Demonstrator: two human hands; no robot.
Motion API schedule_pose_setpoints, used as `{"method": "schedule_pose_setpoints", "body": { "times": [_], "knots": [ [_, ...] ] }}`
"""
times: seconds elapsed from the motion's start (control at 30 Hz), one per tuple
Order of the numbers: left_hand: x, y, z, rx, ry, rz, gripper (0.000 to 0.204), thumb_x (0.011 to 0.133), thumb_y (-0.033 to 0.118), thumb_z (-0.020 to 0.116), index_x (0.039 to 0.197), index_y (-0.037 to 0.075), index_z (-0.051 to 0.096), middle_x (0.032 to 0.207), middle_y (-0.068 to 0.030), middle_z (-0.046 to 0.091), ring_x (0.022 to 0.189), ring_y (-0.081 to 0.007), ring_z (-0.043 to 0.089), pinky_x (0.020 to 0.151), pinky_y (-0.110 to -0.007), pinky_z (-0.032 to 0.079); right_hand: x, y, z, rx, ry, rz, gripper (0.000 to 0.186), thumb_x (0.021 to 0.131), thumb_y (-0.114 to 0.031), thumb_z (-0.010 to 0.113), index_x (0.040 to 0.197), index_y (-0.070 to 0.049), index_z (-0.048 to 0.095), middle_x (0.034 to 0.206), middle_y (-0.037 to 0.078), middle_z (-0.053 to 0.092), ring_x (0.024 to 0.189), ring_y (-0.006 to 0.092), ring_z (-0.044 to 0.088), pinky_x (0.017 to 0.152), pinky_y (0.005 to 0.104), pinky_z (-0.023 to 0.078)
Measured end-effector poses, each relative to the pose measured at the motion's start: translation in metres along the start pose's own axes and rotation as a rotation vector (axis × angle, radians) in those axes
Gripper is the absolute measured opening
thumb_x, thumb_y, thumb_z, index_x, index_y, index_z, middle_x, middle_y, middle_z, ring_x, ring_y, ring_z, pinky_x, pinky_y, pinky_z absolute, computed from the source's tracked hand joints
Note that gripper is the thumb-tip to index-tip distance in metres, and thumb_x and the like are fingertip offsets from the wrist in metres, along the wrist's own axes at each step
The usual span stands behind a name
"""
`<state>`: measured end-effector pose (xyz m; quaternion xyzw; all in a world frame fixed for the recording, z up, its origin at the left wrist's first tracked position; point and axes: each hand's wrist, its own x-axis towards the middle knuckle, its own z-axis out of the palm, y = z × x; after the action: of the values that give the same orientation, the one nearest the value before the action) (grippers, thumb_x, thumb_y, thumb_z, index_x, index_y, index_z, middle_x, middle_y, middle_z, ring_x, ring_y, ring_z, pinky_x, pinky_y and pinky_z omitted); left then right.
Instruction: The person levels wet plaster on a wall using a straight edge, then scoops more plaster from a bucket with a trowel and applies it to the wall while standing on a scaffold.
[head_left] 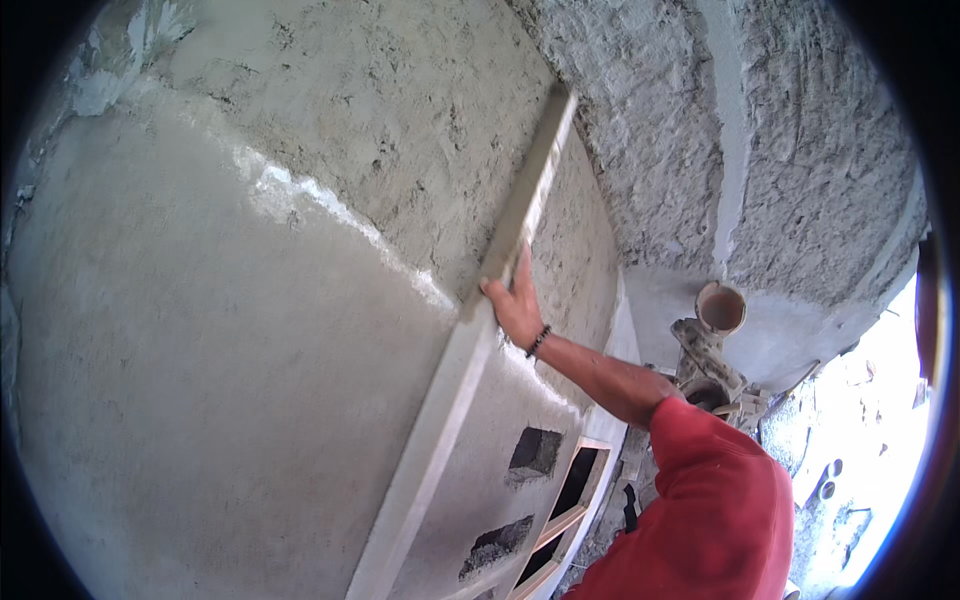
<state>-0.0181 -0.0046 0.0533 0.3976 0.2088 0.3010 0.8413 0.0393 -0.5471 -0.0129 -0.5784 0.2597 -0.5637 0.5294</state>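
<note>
My right hand (514,305) grips a long, pale straightedge (410,500), thumb on the near face and fingers along the far edge, with a dark beaded band on the wrist and a red sleeve above the elbow. The bar lies diagonally over a plastered wall (230,380), from the bottom edge up to the upper middle. Beneath it the plaster changes along a ragged whitish seam, from smooth on the lower part to rougher and pitted above. My left hand is not in view.
Two square recesses (532,452) and a framed opening (590,460) are low in the wall. A rough rendered surface (800,150) fills the upper right. A round bucket (720,308) stands among mortar-covered tools at right, beside bright, debris-strewn ground (840,420).
</note>
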Motion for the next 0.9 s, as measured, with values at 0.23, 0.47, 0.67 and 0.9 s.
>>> {"method": "schedule_pose_setpoints", "body": {
  "times": [0.23,0.47,0.67,0.9],
  "knots": [
    [0.045,0.017,-0.028,0.136,-0.188,0.091,0.033,0.085,0.018,0.061,0.111,-0.003,0.059,0.111,-0.0169,0.063,0.101,-0.0295,0.060,0.087,-0.041,0.052,0.069,-0.177,0.045,0.097,-0.227,-0.190,0.097,0.086,-0.037,0.054,0.142,0.012,-0.008,0.106,0.038,0.057,0.087,0.0475,0.063,0.083,0.0461,0.052],
    [0.006,0.029,0.005,-0.198,-0.057,-0.151,0.035,0.087,0.021,0.058,0.112,-0.004,0.058,0.113,-0.0174,0.062,0.106,-0.0324,0.058,0.090,-0.043,0.051,0.073,-0.236,0.054,0.062,-0.187,-0.285,0.092,0.087,-0.036,0.053,0.144,0.010,-0.003,0.117,0.039,0.053,0.106,0.0461,0.058,0.096,0.0416,0.044],
    [0.040,0.014,-0.022,-0.110,-0.134,-0.163,0.048,0.085,0.026,0.061,0.121,-0.004,0.052,0.119,-0.0178,0.059,0.106,-0.0325,0.057,0.092,-0.045,0.048,0.068,-0.218,0.050,0.012,-0.131,-0.358,0.092,0.087,-0.031,0.055,0.145,0.004,-0.007,0.098,0.037,0.061,0.088,0.0484,0.063,0.083,0.0469,0.050],
    [0.067,-0.005,-0.049,0.127,-0.087,0.058,0.044,0.086,0.028,0.061,0.114,-0.007,0.055,0.109,-0.0196,0.062,0.098,-0.0325,0.061,0.081,-0.044,0.053,0.049,-0.169,0.036,-0.086,-0.103,-0.183,0.090,0.087,-0.030,0.053,0.146,0.002,-0.007,0.103,0.036,0.061,0.091,0.0459,0.063,0.083,0.0450,0.051]
  ]
}}
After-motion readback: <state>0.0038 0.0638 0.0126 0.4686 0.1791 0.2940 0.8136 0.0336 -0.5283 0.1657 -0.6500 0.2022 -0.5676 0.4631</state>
